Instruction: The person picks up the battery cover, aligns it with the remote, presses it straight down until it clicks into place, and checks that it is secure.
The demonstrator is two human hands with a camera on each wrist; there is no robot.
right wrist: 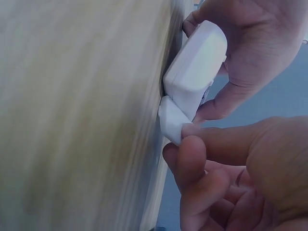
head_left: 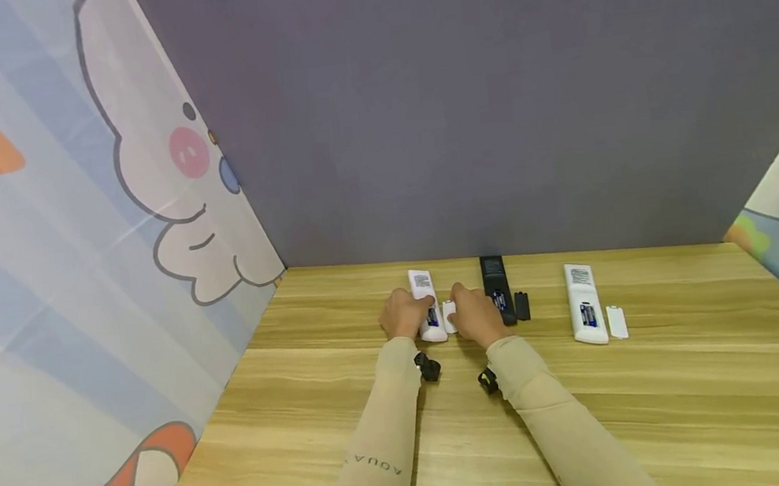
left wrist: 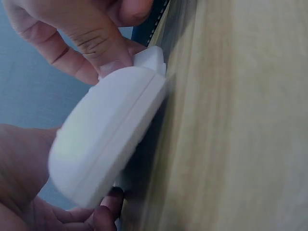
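The left hand [head_left: 402, 314] is clamping its fingers on the leftmost white remote [head_left: 434, 333], the thumb partly hiding its batteries [head_left: 432, 318]. The right hand's [head_left: 477, 316] fingers are pinching a small white cover [head_left: 450, 317] just beside it, that hand blocking part of a black remote [head_left: 493, 268]. Farther right, a black cover [head_left: 522, 306] and another white remote [head_left: 582, 286] are lying on the worktop [head_left: 723, 366].

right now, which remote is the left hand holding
The leftmost white remote: the left hand grips it. The black remote and rightmost white remote lie on the table, outside that hand's grip.
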